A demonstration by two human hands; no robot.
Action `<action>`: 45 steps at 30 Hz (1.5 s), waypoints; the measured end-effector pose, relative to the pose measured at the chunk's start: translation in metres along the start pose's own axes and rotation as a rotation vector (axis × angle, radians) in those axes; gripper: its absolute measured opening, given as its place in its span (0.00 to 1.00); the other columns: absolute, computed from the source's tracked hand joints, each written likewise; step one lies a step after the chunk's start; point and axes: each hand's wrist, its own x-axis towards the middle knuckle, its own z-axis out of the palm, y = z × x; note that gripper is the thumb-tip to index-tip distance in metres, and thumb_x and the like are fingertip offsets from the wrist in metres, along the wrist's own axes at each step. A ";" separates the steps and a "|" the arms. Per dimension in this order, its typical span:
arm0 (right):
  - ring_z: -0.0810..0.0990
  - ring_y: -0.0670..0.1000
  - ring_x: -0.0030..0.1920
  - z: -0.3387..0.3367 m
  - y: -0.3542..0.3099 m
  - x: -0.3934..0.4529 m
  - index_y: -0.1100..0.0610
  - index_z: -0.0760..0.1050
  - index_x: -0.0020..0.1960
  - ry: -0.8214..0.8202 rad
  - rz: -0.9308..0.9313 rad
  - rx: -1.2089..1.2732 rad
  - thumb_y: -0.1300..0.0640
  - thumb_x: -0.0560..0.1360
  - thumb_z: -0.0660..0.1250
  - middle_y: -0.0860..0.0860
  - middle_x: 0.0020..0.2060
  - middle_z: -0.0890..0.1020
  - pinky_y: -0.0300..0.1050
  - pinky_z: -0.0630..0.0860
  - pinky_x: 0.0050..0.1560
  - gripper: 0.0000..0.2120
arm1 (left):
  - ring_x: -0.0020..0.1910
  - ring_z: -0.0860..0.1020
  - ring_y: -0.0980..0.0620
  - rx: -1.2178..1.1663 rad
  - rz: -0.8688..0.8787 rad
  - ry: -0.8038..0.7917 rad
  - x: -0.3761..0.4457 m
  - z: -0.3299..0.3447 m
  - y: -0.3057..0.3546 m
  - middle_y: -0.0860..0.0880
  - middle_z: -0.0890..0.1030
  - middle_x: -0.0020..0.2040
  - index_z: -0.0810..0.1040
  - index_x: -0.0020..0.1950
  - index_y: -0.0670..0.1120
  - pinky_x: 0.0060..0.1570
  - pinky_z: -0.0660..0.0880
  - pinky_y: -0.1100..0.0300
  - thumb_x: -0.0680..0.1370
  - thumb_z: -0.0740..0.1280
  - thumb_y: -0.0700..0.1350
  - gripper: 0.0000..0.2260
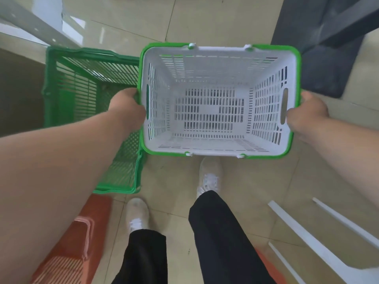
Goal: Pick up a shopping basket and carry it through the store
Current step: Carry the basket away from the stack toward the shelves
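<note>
Head view, looking straight down. Nearest: black trouser legs [221, 238] w/ white sneakers [210, 177] on beige floor tiles [256, 181]. Orange basket [69, 249] at bottom left, beside the left foot; white rails [320, 240] at bottom right. Mid-frame: white shopping basket [211, 144] w/ green rim, held up over the floor, level, open top facing the camera, nothing inside. Left hand [128, 107] clamped on its left edge by the handle slot, fingers curled under the rim. Right hand [306, 111] clamped on the right edge, fingers on the rim by the right slot. Just left of it, partly behind the left arm: green basket stack [82, 89] on the floor. Farther: dark mat [320, 54] at top right, glass panel [71, 23] at top left.
</note>
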 end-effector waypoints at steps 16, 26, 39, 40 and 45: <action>0.75 0.55 0.53 0.075 0.033 0.044 0.52 0.65 0.69 -0.053 0.193 0.069 0.60 0.77 0.68 0.49 0.55 0.76 0.45 0.74 0.52 0.23 | 0.47 0.77 0.44 0.184 0.067 0.081 0.036 0.046 -0.004 0.45 0.80 0.59 0.76 0.75 0.44 0.49 0.73 0.57 0.80 0.74 0.48 0.24; 0.78 0.56 0.51 0.077 0.049 0.049 0.54 0.73 0.60 0.051 0.220 0.095 0.63 0.78 0.63 0.51 0.53 0.79 0.45 0.75 0.51 0.12 | 0.39 0.79 0.45 0.376 0.022 0.067 0.045 0.051 0.004 0.44 0.81 0.43 0.78 0.45 0.43 0.46 0.82 0.48 0.79 0.70 0.43 0.06; 0.76 0.56 0.46 -0.030 0.005 -0.037 0.57 0.72 0.55 0.215 -0.004 0.060 0.62 0.76 0.59 0.53 0.49 0.78 0.43 0.70 0.45 0.08 | 0.43 0.86 0.38 -0.002 -0.030 0.014 -0.071 -0.033 -0.016 0.40 0.85 0.45 0.80 0.48 0.41 0.42 0.86 0.45 0.77 0.74 0.45 0.08; 0.76 0.56 0.46 -0.040 -0.003 -0.047 0.56 0.71 0.54 0.233 -0.029 0.059 0.61 0.76 0.59 0.53 0.49 0.78 0.43 0.71 0.45 0.08 | 0.44 0.86 0.38 -0.027 -0.030 0.014 -0.083 -0.045 -0.018 0.40 0.85 0.46 0.80 0.49 0.41 0.44 0.86 0.43 0.77 0.74 0.45 0.08; 0.80 0.59 0.50 -0.085 -0.047 -0.107 0.53 0.73 0.54 0.240 -0.085 0.079 0.58 0.74 0.58 0.54 0.52 0.81 0.50 0.78 0.51 0.10 | 0.46 0.85 0.39 -0.131 -0.027 0.058 -0.137 -0.103 -0.038 0.43 0.84 0.49 0.81 0.52 0.44 0.44 0.84 0.46 0.78 0.75 0.47 0.09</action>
